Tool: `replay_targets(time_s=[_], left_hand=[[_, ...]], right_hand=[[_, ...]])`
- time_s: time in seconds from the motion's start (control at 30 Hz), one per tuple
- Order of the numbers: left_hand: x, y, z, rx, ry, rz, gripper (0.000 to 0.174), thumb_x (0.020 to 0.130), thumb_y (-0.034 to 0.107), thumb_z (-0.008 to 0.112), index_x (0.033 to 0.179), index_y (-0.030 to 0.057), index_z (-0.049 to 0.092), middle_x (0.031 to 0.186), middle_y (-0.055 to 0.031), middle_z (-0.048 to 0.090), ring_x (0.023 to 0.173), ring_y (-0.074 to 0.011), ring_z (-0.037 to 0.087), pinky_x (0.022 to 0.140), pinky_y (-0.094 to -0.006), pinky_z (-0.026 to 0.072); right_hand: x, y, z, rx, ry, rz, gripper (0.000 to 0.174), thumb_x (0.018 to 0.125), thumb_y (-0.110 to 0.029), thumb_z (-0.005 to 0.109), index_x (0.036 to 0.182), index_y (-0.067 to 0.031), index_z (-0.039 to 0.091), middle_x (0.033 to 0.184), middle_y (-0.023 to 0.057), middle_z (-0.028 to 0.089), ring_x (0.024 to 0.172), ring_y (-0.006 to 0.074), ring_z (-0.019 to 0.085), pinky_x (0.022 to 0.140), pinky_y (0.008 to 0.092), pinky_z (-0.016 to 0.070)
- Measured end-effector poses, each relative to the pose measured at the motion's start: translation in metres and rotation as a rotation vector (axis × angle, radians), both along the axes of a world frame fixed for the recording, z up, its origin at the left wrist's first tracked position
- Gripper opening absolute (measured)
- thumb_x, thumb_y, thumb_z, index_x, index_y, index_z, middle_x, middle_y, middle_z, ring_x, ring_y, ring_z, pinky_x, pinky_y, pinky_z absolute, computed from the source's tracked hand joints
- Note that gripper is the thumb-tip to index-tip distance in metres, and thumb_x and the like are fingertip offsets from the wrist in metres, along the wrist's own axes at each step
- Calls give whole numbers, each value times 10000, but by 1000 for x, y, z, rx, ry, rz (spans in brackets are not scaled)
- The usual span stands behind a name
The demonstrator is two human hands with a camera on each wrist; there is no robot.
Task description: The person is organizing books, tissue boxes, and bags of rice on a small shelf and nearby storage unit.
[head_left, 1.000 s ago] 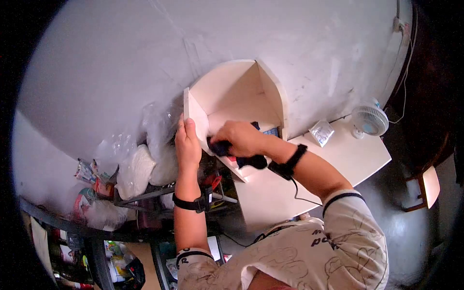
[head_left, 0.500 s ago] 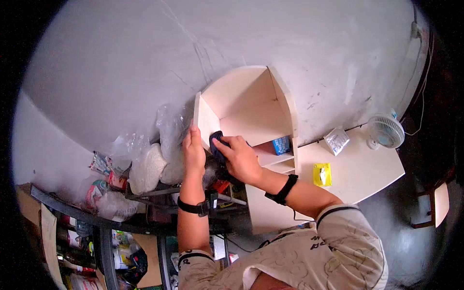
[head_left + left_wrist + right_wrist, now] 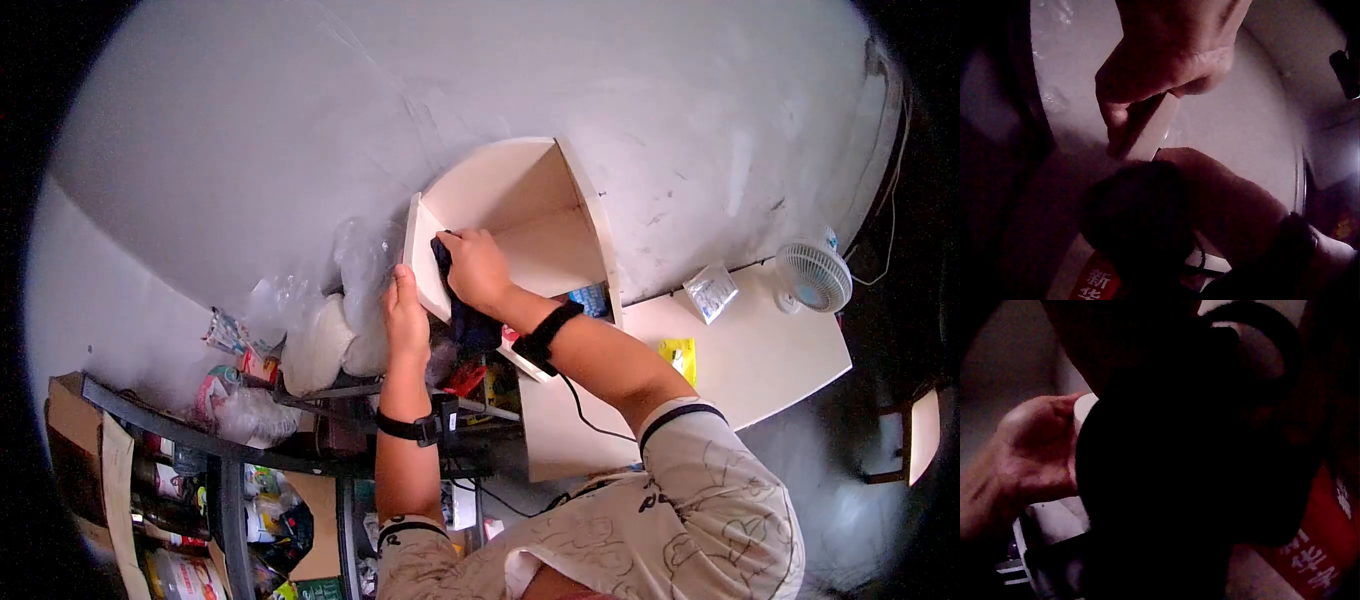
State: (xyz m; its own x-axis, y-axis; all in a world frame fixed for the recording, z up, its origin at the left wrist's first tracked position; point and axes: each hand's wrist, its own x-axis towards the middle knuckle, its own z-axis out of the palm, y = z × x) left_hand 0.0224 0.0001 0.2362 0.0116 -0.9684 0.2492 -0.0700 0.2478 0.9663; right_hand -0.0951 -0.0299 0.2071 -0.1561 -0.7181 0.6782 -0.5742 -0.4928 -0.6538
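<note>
Going by the head view, looks mid-wipe: got the dark cloth [image 3: 472, 328] bunched under the right hand [image 3: 478, 270], up against the inner face of the side panel [image 3: 427, 285] on the pale shelf unit [image 3: 485, 190]. Would call that grip clamped on the cloth, fingers curled into it — with a loose part hanging below. Gripping the same panel's edge with the left hand [image 3: 407, 318], probably to stop any wobble. Can also spot a blue box [image 3: 590, 299] inside the unit by the right forearm, plus a yellow packet [image 3: 679, 355] on the desk [image 3: 780, 360]. In the left wrist view, pretty dim, but shows the left hand hooked round the pale board, so clamped on it for sure. In the right wrist view, mostly black, so can't tell the right grip or find the cloth from there; just shows the left hand at the board, and a red item [image 3: 1316, 556] with white lettering. As for the next move, would call for even pressure across the panel and into the corner — bracing firmly, minding that loose part near the blue box.
</note>
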Motion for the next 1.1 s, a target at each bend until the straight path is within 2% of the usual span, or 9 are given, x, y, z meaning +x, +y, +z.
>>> replay_targets(time_s=[0.1, 0.2, 0.37, 0.47, 0.57, 0.63, 0.87, 0.97, 1.1], left_hand=[[-5, 7, 3, 2, -17, 88, 550, 928, 427, 347, 1120, -68, 490, 1081, -117, 532, 974, -191, 491, 846, -307, 380], [-4, 4, 1, -31, -75, 102, 549, 932, 420, 333, 1117, -70, 498, 1075, -125, 538, 966, -190, 491, 843, -307, 379], [3, -6, -8, -67, -150, 87, 544, 942, 394, 300, 1234, -46, 429, 1176, -165, 507, 1071, -228, 471, 912, -313, 347], [1, -2, -4, -14, -74, 34, 540, 942, 387, 295, 1250, -42, 409, 1228, -175, 473, 1135, -240, 439, 943, -311, 325], [-4, 5, 4, -41, -136, 59, 549, 940, 389, 299, 1249, -53, 401, 1225, -186, 470, 1126, -247, 444, 942, -315, 325], [-6, 7, 6, -63, -155, 48, 555, 937, 393, 302, 1243, -60, 403, 1218, -189, 473, 1124, -251, 445, 942, -316, 325], [-3, 6, 12, -56, -114, 53, 516, 929, 365, 332, 1220, -50, 432, 1205, -174, 490, 1112, -235, 453, 943, -312, 324], [4, 2, 7, -60, -44, -73, 502, 927, 353, 343, 1228, -39, 430, 1233, -161, 478, 1143, -232, 437, 950, -312, 318], [4, 6, 13, -101, -191, -35, 479, 921, 351, 356, 1240, 2, 431, 1194, -167, 514, 1115, -247, 472, 934, -325, 339]], right_hand=[[2, 30, -4, 156, 18, 106, 420, 623, 25, 524, 1036, -21, 587, 964, 207, 568, 902, 365, 507, 806, 407, 411], [8, 68, -11, -162, -98, 137, 484, 586, 57, 537, 1059, -42, 578, 1006, 184, 561, 944, 345, 495, 804, 401, 422], [4, 8, 25, -323, -113, 98, 465, 584, 75, 520, 1031, -35, 586, 1034, 148, 574, 965, 343, 487, 853, 391, 395], [-1, -29, 32, -198, -81, 25, 409, 638, 58, 477, 1014, -40, 606, 1006, 177, 586, 943, 356, 518, 843, 404, 408], [-2, -14, 16, -146, -19, 0, 399, 643, 41, 484, 1015, -38, 606, 982, 177, 591, 932, 358, 522, 819, 414, 418], [-5, 13, 0, 103, 119, 74, 379, 651, 17, 500, 1010, -37, 606, 963, 167, 597, 931, 349, 523, 795, 414, 429], [-15, 74, -6, -71, 275, 145, 452, 613, 21, 548, 1056, -58, 587, 959, 112, 606, 882, 311, 535, 749, 379, 459], [-24, 94, -12, 20, 593, 257, 476, 574, 25, 569, 1036, -89, 599, 955, 82, 613, 879, 279, 546, 773, 354, 462], [-38, 110, -16, 24, 621, 310, 469, 568, 53, 550, 1009, -97, 607, 969, 75, 618, 896, 283, 548, 792, 353, 458]])
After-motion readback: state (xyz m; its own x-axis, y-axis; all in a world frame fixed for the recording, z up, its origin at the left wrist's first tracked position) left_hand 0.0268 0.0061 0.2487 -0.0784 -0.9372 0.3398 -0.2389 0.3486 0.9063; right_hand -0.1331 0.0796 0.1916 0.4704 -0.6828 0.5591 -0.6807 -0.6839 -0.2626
